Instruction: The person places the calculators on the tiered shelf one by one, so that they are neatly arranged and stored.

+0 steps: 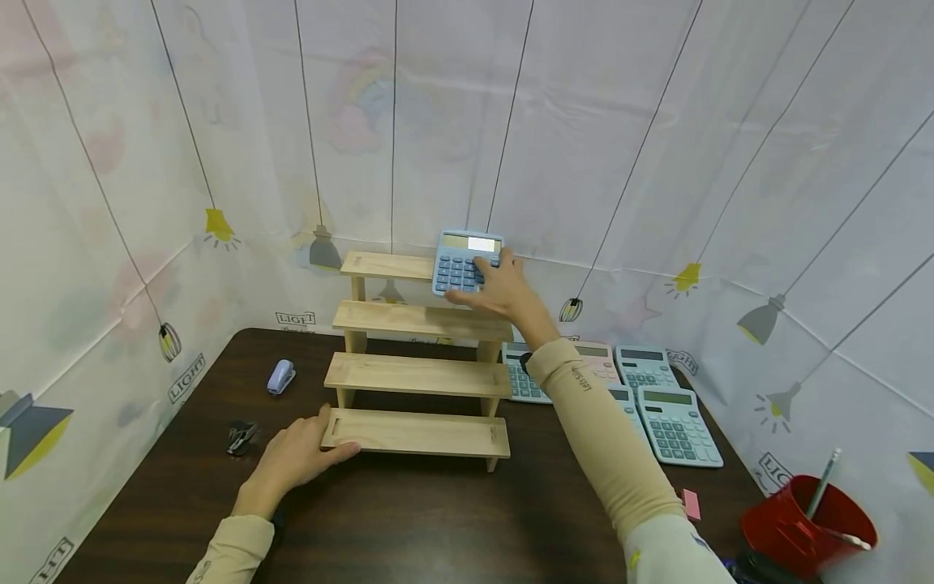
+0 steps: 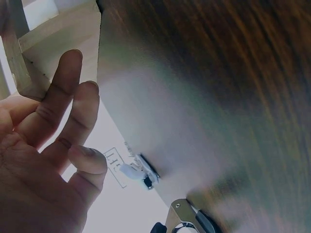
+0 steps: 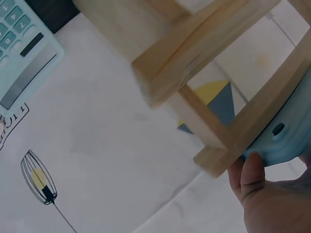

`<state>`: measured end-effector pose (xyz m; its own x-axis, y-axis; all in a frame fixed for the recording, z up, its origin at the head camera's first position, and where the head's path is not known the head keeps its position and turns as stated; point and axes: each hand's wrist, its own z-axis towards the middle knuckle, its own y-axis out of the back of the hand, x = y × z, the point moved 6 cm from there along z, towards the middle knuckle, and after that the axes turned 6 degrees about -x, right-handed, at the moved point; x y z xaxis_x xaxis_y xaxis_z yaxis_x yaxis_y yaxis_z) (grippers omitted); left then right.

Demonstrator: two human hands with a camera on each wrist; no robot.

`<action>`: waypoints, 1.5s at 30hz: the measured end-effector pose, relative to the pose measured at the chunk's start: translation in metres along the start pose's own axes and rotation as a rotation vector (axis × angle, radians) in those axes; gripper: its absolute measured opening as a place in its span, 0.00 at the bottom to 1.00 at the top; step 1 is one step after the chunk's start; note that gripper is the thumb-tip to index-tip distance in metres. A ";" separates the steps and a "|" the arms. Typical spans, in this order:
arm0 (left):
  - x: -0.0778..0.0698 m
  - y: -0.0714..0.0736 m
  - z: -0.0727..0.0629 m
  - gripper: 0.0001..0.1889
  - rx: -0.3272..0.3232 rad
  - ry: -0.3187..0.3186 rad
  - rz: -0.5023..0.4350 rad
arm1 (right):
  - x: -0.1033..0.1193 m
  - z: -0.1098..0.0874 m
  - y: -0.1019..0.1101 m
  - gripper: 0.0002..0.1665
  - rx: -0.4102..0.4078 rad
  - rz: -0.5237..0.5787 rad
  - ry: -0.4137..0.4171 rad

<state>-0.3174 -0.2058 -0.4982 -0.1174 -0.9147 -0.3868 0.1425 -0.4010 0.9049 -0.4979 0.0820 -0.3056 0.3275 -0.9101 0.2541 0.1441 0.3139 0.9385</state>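
Blue calculator (image 1: 461,264), darker blue keys (image 1: 458,273). Pale wood stand (image 1: 416,375), faint grain. Dark brown table (image 1: 416,523), streaked grain. White backdrop (image 1: 584,146) printed with yellow and grey lamps (image 1: 762,319), black cords (image 1: 394,122), black lettering (image 1: 186,379), faint pink blotches (image 1: 108,146). Beige sleeves (image 1: 606,442), dark letters (image 1: 581,378). Mint calculators (image 1: 681,427), teal keys (image 1: 671,440); pink calculator (image 1: 602,367). Lilac stapler (image 1: 280,377). Red cup (image 1: 790,539).

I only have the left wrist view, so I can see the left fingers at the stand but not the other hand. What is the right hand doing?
Observer: The right hand holds a blue calculator at the right end of the top shelf of the wooden stand.
Operator: Good. What lies to the right of the stand?
Observer: More calculators on the dark table, among them a pink one.
Operator: And in the near right corner?
Observer: A red bucket, with a pencil sticking out of it.
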 end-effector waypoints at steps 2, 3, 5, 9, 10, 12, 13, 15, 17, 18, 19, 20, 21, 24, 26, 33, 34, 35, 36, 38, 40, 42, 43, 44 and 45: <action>0.000 -0.001 0.000 0.51 0.000 0.000 -0.001 | 0.006 0.001 -0.004 0.61 -0.003 0.000 0.024; 0.001 -0.001 0.000 0.51 0.000 0.001 -0.003 | 0.010 0.002 -0.005 0.61 -0.005 0.004 0.035; 0.001 -0.001 0.000 0.51 -0.002 0.001 -0.001 | 0.017 0.003 -0.008 0.60 -0.006 0.019 0.053; 0.001 -0.002 0.000 0.51 -0.001 0.001 0.001 | 0.033 0.007 -0.015 0.56 -0.011 0.027 0.091; 0.001 -0.002 0.000 0.51 -0.001 0.001 0.002 | 0.037 0.008 -0.016 0.56 -0.013 0.028 0.101; 0.001 -0.001 0.000 0.51 -0.001 0.002 -0.001 | 0.045 0.011 -0.020 0.54 -0.020 0.024 0.125; 0.001 -0.001 0.000 0.50 0.000 0.003 -0.002 | 0.048 0.013 -0.021 0.54 -0.022 0.022 0.135; 0.001 -0.001 0.000 0.50 -0.001 0.006 -0.001 | 0.055 0.016 -0.024 0.53 -0.027 0.019 0.156; 0.001 0.000 0.000 0.50 0.002 0.008 0.001 | 0.062 0.018 -0.026 0.52 -0.031 0.023 0.172; 0.001 0.000 0.000 0.51 0.003 0.008 0.003 | 0.064 0.019 -0.027 0.51 -0.031 0.025 0.175; 0.000 0.000 0.001 0.51 0.003 0.007 0.004 | 0.067 0.020 -0.028 0.51 -0.033 0.027 0.178; 0.000 0.000 0.001 0.51 0.003 0.005 0.004 | 0.070 0.021 -0.030 0.50 -0.034 0.027 0.183; 0.000 -0.001 0.001 0.51 0.004 0.006 0.004 | 0.073 0.022 -0.031 0.50 -0.035 0.028 0.187; 0.000 -0.002 0.002 0.51 0.002 0.005 0.004 | 0.081 0.024 -0.036 0.48 -0.036 0.028 0.197; 0.001 -0.003 0.002 0.51 0.002 0.007 0.005 | 0.086 0.026 -0.040 0.48 -0.034 0.026 0.206; 0.004 -0.003 0.001 0.52 -0.002 0.009 0.014 | 0.098 0.029 -0.044 0.47 -0.017 0.013 0.209; 0.004 -0.003 0.001 0.52 -0.002 0.009 0.014 | 0.100 0.029 -0.044 0.47 -0.012 0.011 0.208; 0.004 -0.003 0.001 0.52 -0.002 0.008 0.013 | 0.100 0.029 -0.044 0.47 -0.009 0.011 0.207; 0.003 -0.003 0.001 0.52 -0.001 0.007 0.012 | 0.101 0.029 -0.044 0.47 -0.003 0.013 0.206; 0.003 -0.003 0.000 0.52 0.003 0.008 0.008 | 0.102 0.029 -0.044 0.47 0.005 0.017 0.203; 0.001 -0.002 -0.001 0.52 0.006 0.007 0.003 | 0.101 0.028 -0.044 0.47 0.006 0.028 0.200; 0.001 -0.002 -0.001 0.52 0.008 0.007 0.003 | 0.100 0.026 -0.043 0.48 0.002 0.051 0.200; 0.001 -0.002 -0.001 0.52 0.008 0.008 0.004 | 0.098 0.024 -0.043 0.48 -0.002 0.070 0.198; 0.001 -0.002 -0.001 0.52 0.007 0.009 0.003 | 0.097 0.023 -0.042 0.48 -0.005 0.091 0.198; 0.002 -0.002 -0.001 0.52 0.007 0.010 0.006 | 0.095 0.022 -0.042 0.48 -0.011 0.106 0.200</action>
<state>-0.3165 -0.2064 -0.5012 -0.1068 -0.9176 -0.3828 0.1362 -0.3949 0.9086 -0.4928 -0.0236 -0.3153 0.5199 -0.8004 0.2984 0.1090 0.4087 0.9062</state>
